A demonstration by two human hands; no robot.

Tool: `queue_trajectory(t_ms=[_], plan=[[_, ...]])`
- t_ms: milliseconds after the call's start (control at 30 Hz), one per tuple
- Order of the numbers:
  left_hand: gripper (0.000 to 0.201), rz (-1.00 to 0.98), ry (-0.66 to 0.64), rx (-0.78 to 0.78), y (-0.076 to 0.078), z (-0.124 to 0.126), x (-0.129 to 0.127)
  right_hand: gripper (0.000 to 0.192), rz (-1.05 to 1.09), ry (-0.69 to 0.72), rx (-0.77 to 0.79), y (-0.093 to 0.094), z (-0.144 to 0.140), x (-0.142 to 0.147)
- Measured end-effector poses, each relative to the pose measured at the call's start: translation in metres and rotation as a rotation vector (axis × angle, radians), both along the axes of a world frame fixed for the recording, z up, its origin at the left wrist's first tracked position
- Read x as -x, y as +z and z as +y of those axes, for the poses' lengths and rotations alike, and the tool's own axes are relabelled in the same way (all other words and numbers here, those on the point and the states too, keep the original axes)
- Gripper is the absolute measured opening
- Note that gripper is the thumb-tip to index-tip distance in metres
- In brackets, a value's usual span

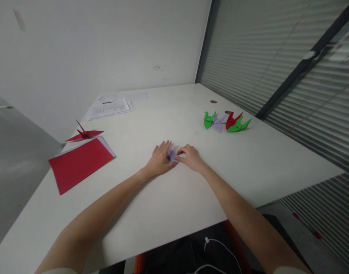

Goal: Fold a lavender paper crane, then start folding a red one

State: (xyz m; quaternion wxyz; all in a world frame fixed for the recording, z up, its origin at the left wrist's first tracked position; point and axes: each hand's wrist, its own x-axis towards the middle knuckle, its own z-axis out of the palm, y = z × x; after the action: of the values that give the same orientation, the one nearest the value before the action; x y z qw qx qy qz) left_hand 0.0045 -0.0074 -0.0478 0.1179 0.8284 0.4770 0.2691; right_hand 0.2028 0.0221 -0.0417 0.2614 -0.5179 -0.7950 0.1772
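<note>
A small piece of folded lilac paper (172, 155) lies on the white table (163, 201) between my two hands. My left hand (160, 160) rests flat beside it with fingers stretched out, its thumb along the near edge of the paper. From the other side, my right hand (190, 156) pinches the paper's right edge between thumb and forefinger. Both hands partly cover the paper, so its full folded shape is hidden.
Folded paper cranes in green (209, 120), lilac (218, 123) and red (233, 120) stand at the right. On the left are a larger red crane (84, 134) and a stack of coloured sheets (81, 165), red on top. Printed papers (110, 108) lie near the wall.
</note>
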Motion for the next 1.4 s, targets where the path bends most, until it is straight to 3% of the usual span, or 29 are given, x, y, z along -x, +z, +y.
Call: queue_trajectory(t_ms=[100,167,267,400,600,733,867,1033,1167,1400], plan=[[0.108,-0.067,0.123,-0.070,-0.005,0.001,-0.001,0.016,0.171,0.040,0.052,-0.003,-0.001,-0.002],[0.110,-0.097,0.165,-0.049,-0.007,0.003,-0.001,0.016,0.334,0.091,0.129,-0.004,0.001,-0.002],[0.098,-0.163,0.150,0.052,-0.006,0.005,0.000,0.020,0.524,0.144,0.210,-0.002,0.002,0.000],[0.080,-0.358,0.052,0.155,0.002,0.005,0.002,0.024,0.631,0.206,0.184,0.001,0.000,0.003],[0.077,-0.609,-0.099,0.278,0.009,-0.001,0.003,0.017,0.514,0.273,0.118,0.006,-0.003,-0.004],[0.068,-0.675,-0.123,0.339,0.010,0.001,0.004,0.011,0.387,0.356,0.152,0.010,-0.007,-0.009],[0.048,-0.627,-0.112,0.379,0.013,0.001,0.003,0.006,0.229,0.395,0.125,0.016,-0.013,-0.011],[0.024,-0.445,-0.118,0.346,0.013,0.002,0.003,0.019,0.170,0.443,0.158,0.020,-0.014,-0.013],[0.015,-0.396,0.012,0.267,0.010,0.006,0.004,0.007,0.328,0.365,0.199,0.016,-0.013,-0.008],[0.029,-0.517,-0.033,0.360,0.002,0.009,0.005,0.021,0.377,0.224,0.150,0.006,-0.010,-0.002]])
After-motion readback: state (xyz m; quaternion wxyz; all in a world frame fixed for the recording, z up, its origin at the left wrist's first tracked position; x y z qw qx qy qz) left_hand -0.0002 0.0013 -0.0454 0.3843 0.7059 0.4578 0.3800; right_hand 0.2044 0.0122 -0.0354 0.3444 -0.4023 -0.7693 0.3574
